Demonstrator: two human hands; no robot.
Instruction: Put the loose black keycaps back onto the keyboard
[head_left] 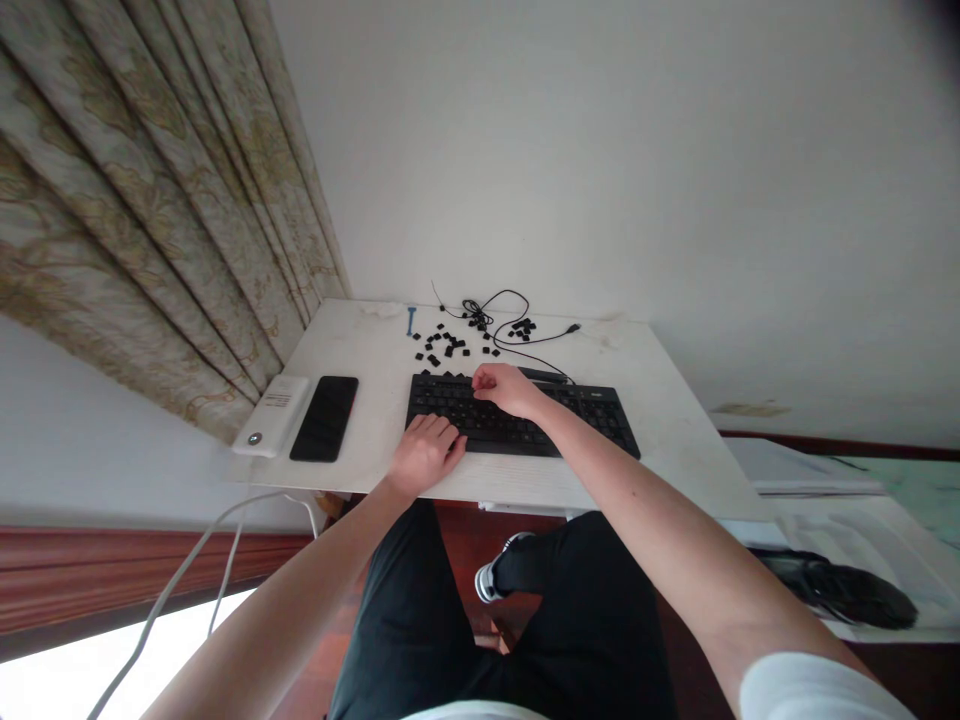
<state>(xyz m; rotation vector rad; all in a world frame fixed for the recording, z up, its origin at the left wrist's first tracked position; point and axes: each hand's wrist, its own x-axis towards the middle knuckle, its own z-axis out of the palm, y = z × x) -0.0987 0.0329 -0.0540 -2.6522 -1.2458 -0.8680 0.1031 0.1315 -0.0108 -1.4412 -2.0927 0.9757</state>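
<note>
On the white desk [671, 420]: a black keyboard [510, 437] lay along the near side.
Loose keycaps [449, 351]: they were scattered behind the keyboard, near a black cable [517, 343] and a small blue piece [410, 321].
Left hand [426, 447]: it rested palm down on the keyboard's near left corner — fingers loosely bent, gripping nothing visible.
Right hand [504, 388]: it was over the upper rows, fingers curled toward the thumb — I could not tell whether they pinched anything.
Phone [325, 418]: it lay left of the keyboard.
</note>
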